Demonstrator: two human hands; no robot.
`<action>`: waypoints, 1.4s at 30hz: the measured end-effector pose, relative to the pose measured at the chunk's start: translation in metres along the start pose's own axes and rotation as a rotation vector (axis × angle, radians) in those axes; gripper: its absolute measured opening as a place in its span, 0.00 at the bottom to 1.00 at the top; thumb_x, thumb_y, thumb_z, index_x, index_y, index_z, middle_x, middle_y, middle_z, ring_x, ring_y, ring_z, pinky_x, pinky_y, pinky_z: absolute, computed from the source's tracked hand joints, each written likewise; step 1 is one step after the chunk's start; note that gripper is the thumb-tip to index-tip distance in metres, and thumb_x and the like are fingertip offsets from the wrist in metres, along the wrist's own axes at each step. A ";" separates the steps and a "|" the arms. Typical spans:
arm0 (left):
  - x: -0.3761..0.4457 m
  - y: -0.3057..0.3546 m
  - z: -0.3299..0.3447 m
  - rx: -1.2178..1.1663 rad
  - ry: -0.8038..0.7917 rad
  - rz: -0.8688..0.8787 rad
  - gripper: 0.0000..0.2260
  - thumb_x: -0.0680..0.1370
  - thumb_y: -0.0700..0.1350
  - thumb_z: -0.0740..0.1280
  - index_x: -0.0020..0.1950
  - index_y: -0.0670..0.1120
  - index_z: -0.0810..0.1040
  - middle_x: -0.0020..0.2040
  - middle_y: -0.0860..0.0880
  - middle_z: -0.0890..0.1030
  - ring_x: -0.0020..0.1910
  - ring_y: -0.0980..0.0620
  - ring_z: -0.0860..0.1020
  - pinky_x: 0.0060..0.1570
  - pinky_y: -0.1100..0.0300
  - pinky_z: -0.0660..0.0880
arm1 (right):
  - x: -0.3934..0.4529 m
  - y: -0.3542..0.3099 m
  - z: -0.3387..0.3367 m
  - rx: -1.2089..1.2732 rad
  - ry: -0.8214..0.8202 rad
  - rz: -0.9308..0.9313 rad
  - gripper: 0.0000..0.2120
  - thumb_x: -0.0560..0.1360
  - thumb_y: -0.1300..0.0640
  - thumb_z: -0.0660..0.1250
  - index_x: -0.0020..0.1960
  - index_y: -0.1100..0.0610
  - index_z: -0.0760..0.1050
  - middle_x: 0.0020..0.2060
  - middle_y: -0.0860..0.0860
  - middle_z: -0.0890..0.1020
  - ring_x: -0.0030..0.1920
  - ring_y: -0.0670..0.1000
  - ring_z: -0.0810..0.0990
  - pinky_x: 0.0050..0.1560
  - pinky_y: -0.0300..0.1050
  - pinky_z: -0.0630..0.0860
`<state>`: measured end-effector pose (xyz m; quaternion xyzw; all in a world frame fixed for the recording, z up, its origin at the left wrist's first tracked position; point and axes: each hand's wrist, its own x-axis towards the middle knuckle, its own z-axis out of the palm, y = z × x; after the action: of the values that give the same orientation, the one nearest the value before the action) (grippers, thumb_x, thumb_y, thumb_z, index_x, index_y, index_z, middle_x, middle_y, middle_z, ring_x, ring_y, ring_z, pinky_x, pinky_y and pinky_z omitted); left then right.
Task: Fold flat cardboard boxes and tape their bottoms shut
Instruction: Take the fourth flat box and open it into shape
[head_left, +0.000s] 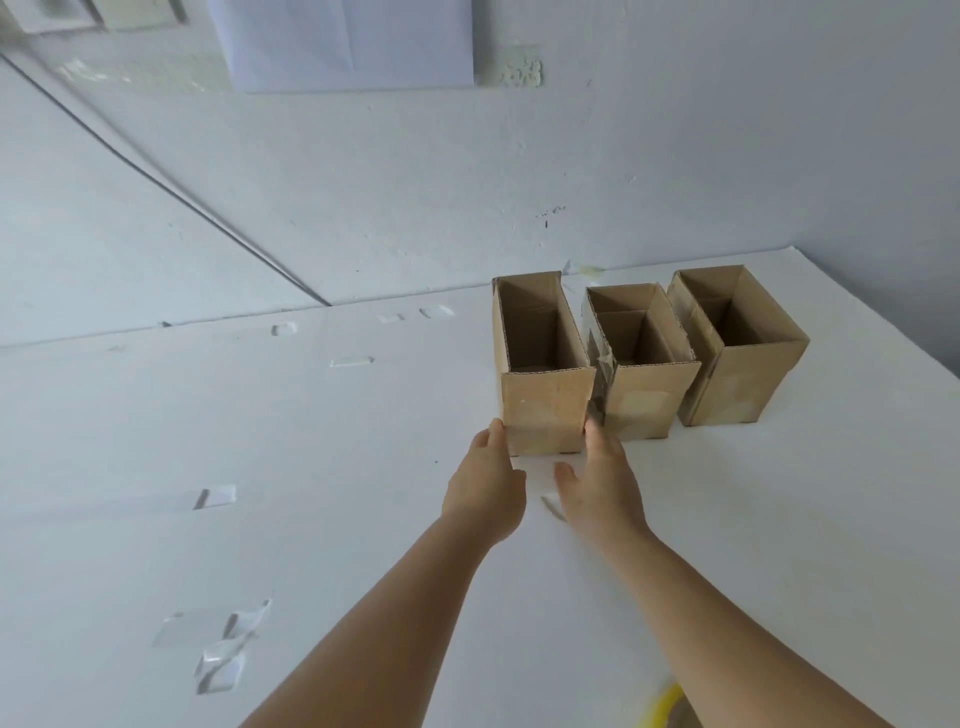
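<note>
Now placing a finished box in the row.
Left hand and right hand, fingers open, flank the leftmost open brown cardboard box; next probably release it.

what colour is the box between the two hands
Plain brown cardboard; the leftmost box shows clearly in the head view, upright and open-topped on the white table.

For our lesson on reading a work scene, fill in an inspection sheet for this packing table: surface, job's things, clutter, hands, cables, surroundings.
Surface: white table, marked with tape scraps.
Job's things: three upright open cardboard boxes in a row: left box, middle box, right box.
Clutter: clear tape pieces stuck down at near left; yellow object at bottom edge, unidentifiable.
Hands: left hand and right hand flank the left box, fingertips at its lower sides.
Cables: dark cable along the wall.
Surroundings: white wall, paper sheet pinned up.
</note>
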<state>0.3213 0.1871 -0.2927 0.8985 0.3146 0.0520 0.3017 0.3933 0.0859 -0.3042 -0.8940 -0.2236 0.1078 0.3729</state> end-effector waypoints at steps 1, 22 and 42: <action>-0.004 0.000 -0.003 0.085 -0.011 0.012 0.25 0.80 0.42 0.60 0.75 0.48 0.57 0.70 0.50 0.68 0.62 0.47 0.73 0.54 0.58 0.69 | -0.002 0.000 -0.002 -0.055 -0.032 -0.005 0.31 0.79 0.55 0.62 0.77 0.56 0.51 0.75 0.52 0.60 0.72 0.54 0.64 0.66 0.46 0.67; -0.205 -0.124 -0.101 0.434 0.105 0.014 0.27 0.80 0.48 0.61 0.77 0.47 0.56 0.73 0.49 0.66 0.73 0.50 0.61 0.70 0.58 0.56 | -0.174 -0.097 0.048 -0.500 -0.345 -0.466 0.28 0.80 0.45 0.54 0.75 0.56 0.53 0.75 0.49 0.59 0.76 0.53 0.51 0.73 0.50 0.52; -0.470 -0.321 -0.238 0.418 0.304 -0.231 0.26 0.80 0.49 0.61 0.76 0.47 0.58 0.73 0.49 0.67 0.72 0.50 0.64 0.70 0.58 0.56 | -0.423 -0.263 0.196 -0.479 -0.530 -0.730 0.30 0.80 0.43 0.54 0.77 0.57 0.51 0.76 0.50 0.58 0.76 0.51 0.52 0.75 0.50 0.50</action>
<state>-0.2921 0.2267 -0.2380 0.8813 0.4604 0.0855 0.0632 -0.1320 0.1681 -0.2421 -0.7601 -0.6265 0.1392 0.1014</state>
